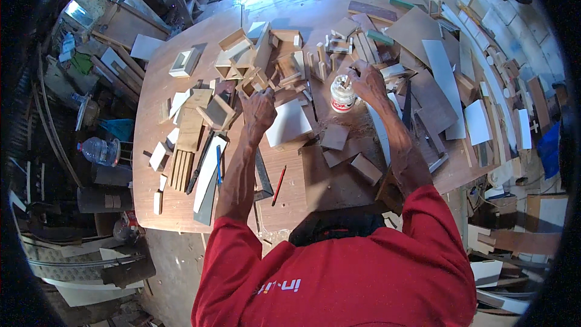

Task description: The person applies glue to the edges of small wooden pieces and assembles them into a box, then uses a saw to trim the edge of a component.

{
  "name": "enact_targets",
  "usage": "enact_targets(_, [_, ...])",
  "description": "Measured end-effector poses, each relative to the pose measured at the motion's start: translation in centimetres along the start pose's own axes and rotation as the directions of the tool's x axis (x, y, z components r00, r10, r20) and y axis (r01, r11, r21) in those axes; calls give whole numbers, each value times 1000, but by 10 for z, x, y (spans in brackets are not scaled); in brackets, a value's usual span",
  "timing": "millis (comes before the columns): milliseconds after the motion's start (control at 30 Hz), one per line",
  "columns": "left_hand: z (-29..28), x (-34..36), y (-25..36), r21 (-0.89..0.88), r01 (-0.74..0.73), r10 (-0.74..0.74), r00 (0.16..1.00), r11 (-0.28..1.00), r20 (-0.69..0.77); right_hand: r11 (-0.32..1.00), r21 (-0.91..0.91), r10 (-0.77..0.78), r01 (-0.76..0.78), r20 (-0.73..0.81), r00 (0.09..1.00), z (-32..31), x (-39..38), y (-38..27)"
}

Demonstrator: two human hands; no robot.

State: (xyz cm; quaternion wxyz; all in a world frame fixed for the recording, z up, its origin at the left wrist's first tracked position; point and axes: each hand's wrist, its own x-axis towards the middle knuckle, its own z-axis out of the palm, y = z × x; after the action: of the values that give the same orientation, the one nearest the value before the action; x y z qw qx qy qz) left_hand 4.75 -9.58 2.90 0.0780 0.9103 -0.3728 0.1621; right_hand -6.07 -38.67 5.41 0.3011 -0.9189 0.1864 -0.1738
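Observation:
My left hand (261,108) is closed on a small wooden piece (251,87) among pale open wooden box frames (236,54) at the upper middle of the table. My right hand (369,85) pinches a small stick at the mouth of a plastic jar (342,100) with white contents and a red label; its tip is hidden in the jar. Between my arms lie a white block (287,122), a red pencil (279,184) and a dark metal square (262,178). A blue pen (219,163) rests on pale strips beside my left forearm.
The wooden table (163,206) carries several offcuts, narrow sticks, boards (442,91) and small box parts (184,60). Leaning boards (535,103) crowd the right side. A large plastic bottle (97,151) and stacked scrap stand beyond the table's left edge.

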Motion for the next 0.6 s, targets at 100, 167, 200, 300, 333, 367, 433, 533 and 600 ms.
enact_targets(100, [-19,8,23,-242,153,-138,987,958,79,999,21,-49,50,-46,998,0,0,-2])
enact_targets(167, [-12,1,26,-476,-70,6,991,877,-134,998,21,-56,58,-80,995,-7,2,-8])
enact_targets(200, [-8,-1,22,-566,-46,-9,996,823,-94,997,24,-69,71,-83,994,-14,6,-20])
enact_targets(300, [1,-11,43,-889,138,-167,983,437,71,997,39,-67,69,-62,996,-50,-6,-43])
enact_targets(333, [-5,-15,50,-950,276,-246,940,147,235,991,37,-118,127,-180,976,-63,-11,-45])
enact_targets(367, [-9,-19,52,-912,376,-272,872,-161,407,982,30,-168,185,-295,941,-75,-17,-45])
enact_targets(433, [-7,-26,52,-890,405,-218,868,-208,446,979,136,-78,153,-441,894,-103,-36,-44])
enact_targets(533, [-22,-26,78,-791,219,-225,885,-571,408,916,-317,-385,247,-518,764,-118,-56,11])
enact_targets(600, [-30,-31,82,-767,218,-260,856,-603,447,722,688,366,-70,-295,883,-117,-91,0])
